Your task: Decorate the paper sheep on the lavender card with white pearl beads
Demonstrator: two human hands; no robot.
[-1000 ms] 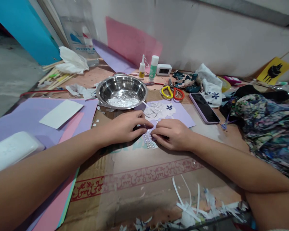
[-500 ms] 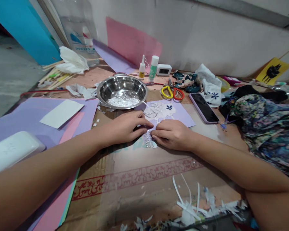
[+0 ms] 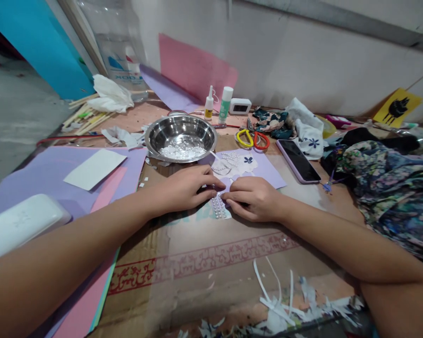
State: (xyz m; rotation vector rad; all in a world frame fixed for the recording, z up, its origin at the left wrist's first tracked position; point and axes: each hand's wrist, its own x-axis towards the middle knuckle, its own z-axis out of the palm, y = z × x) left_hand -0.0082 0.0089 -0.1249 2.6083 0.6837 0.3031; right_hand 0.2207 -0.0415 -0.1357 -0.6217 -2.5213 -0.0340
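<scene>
A small sheet of stick-on pearl beads [image 3: 218, 207] in rows lies on the work surface between my hands. My left hand [image 3: 188, 188] reaches in from the left, its thumb and forefinger closed at the sheet's upper edge. Against the same edge from the right, my right hand [image 3: 254, 197] has its fingers curled and pressed together. The fingertips hide exactly what is pinched. Just beyond them is a lilac paper [image 3: 268, 169] bearing a white cut-out with pearl beads and a dark blue flower [image 3: 248, 160].
A steel bowl [image 3: 151, 148] holds white pieces. Behind stand a glue bottle [image 3: 208, 107] and a glue stick [image 3: 225, 104]. Scissors [image 3: 245, 138] and a phone [image 3: 298, 162] lie to the right. Coloured papers [image 3: 17, 173] spread left; paper scraps [image 3: 278, 305] litter the front edge.
The whole view has shifted slightly down. Both hands stay at the bead sheet, with only a slight shift of the fingers.
</scene>
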